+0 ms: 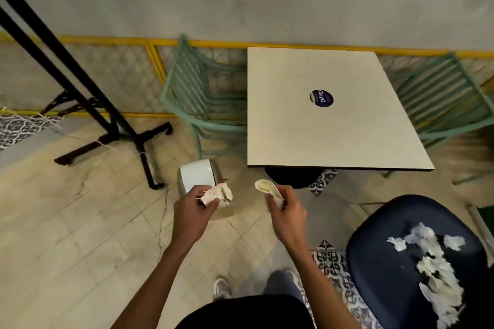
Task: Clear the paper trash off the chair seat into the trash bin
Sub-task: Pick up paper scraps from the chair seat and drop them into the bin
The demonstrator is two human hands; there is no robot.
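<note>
Torn white paper scraps (430,267) lie strewn over the dark blue seat (374,262) at lower right, most of them in a loose band running towards its near edge. Two more pieces are held off the seat. A crumpled spotted wad (216,193) is gripped in the left hand (193,208), with the fingers curled round it and the thumb pressed against its side. A rolled sheet (268,188) is pinched in the right hand (286,211), its open end pointing up and away.

The wad is held just over the near side of the bin (196,175), which stands on the tiled floor well apart from the seat. The rolled sheet is held to the right of the bin, not above it. A white curved lid is seen on the bin; whether it is open cannot be told.

The step in hand is judged to be the drop of a first load. An opening in the lid will be needed next, then both grips released above it, the right hand being brought leftward first. A return to the seat will be required, since most scraps are not yet cleared.

Behind the bin a pale table (320,128) is flanked by green chairs (197,99).
</note>
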